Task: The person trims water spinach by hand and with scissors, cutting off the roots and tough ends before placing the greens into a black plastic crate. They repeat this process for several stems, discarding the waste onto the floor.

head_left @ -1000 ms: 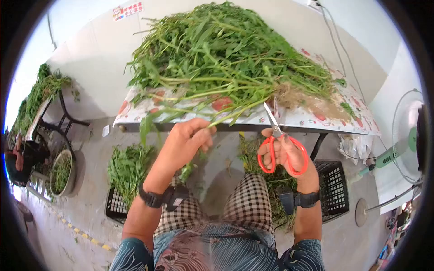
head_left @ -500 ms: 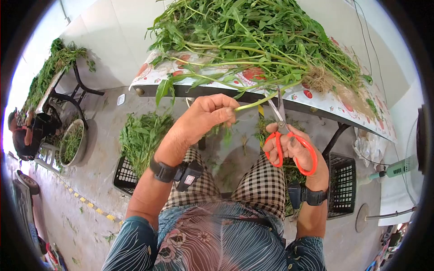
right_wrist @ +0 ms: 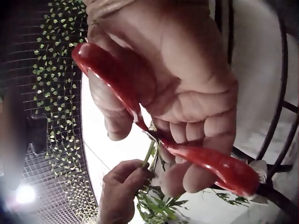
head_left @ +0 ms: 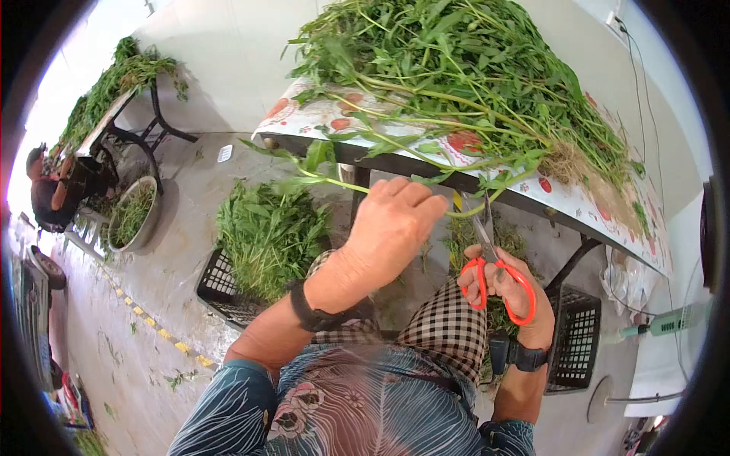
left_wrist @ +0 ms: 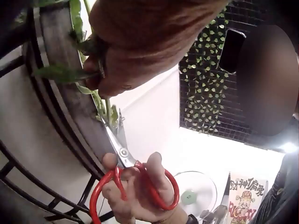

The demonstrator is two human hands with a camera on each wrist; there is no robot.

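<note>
My left hand [head_left: 395, 224], its back turned up, grips a long green leafy stem [head_left: 334, 181] just off the front edge of the table. Leaves stick out to the left of the fist, and the stem's other end runs right. In my right hand [head_left: 500, 284] are red-handled scissors [head_left: 525, 300], thumb and fingers through the loops. Their blades [left_wrist: 112, 140] point up at the stem, tips right at it, just beyond the left fingers. Behind them, a big heap of leafy stems [head_left: 456, 68] covers the table, with pale roots [head_left: 563, 161] at its right end.
The patterned tablecloth [head_left: 281, 110] shows along the table's front. Below stand a black crate [head_left: 217, 285] with greens on the left and another black crate [head_left: 576, 342] on the right. Farther left are a tub [head_left: 156, 220], a second table of greens [head_left: 114, 91] and a person [head_left: 49, 194].
My left hand has moved right, toward the scissors, and turned its back up, still holding a stem. The scissor blades now meet the stem. The head view has swung, shifting the table right.
</note>
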